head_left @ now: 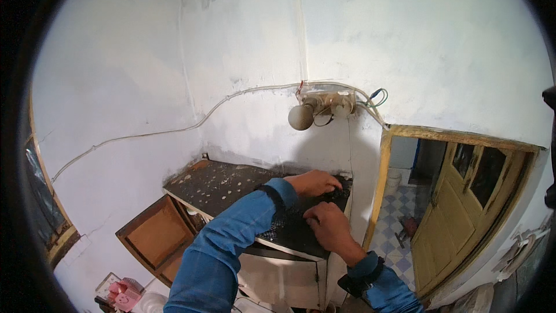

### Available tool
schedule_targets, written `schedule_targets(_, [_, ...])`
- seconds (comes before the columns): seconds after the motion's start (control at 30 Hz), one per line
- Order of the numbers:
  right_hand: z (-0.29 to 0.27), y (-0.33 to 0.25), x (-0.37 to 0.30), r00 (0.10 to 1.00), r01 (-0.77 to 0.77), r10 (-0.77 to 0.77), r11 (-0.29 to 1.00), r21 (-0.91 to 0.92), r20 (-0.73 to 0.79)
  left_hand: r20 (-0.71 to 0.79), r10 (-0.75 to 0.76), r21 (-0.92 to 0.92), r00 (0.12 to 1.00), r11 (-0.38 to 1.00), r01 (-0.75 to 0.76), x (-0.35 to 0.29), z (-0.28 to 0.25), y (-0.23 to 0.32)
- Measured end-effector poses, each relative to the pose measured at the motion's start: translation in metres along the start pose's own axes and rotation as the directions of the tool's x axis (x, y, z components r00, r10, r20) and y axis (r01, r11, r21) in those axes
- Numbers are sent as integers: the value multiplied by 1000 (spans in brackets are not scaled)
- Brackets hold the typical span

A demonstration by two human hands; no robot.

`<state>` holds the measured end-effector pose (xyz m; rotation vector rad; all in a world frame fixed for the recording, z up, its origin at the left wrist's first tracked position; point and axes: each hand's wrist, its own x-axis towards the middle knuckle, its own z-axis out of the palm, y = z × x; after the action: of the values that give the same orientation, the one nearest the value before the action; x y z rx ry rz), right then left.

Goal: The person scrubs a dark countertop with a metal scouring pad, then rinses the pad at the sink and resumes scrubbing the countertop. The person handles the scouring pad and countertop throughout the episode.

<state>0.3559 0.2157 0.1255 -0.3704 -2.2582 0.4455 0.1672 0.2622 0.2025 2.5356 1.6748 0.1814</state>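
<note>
My left hand (315,184) reaches over the top of a cabinet (217,181) to its far right corner, fingers bent down at a dark, crumpled patch (337,189). What they grip there is too dark to make out. Nearer to me, my right hand (333,226) is curled above the same black, speckled top, with thumb and fingers drawn together. Anything between them is hidden. Both forearms wear blue sleeves with a dark band at each wrist.
A bulb (300,117) in a wall fixture hangs just above my hands, with loose wires (377,97) beside it. The cabinet's brown door (156,233) stands ajar at left. To the right, a yellow wooden door (460,214) opens onto tiled floor. A pink container (125,294) sits lower left.
</note>
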Motion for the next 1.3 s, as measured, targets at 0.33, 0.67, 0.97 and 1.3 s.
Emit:
schedule_targets(0.33, [-7,-2,-6,999,11,-17,987,159,35,2,-139,-128,990,982,138,-152,-12,39])
schedule_targets(0.67, [-32,-13,-5,941,213,-246,964,158,234,-384,-152,-7,911,987,162,-227,10,9])
schedule_targets(0.97, [-77,58,5,1000,11,-12,977,-215,-7,-373,-431,242,822,810,534,-307,7,-48])
schedule_targets(1.3, [-17,-22,28,829,308,-209,945,-113,518,-475,-390,-122,789,917,380,-279,22,-9])
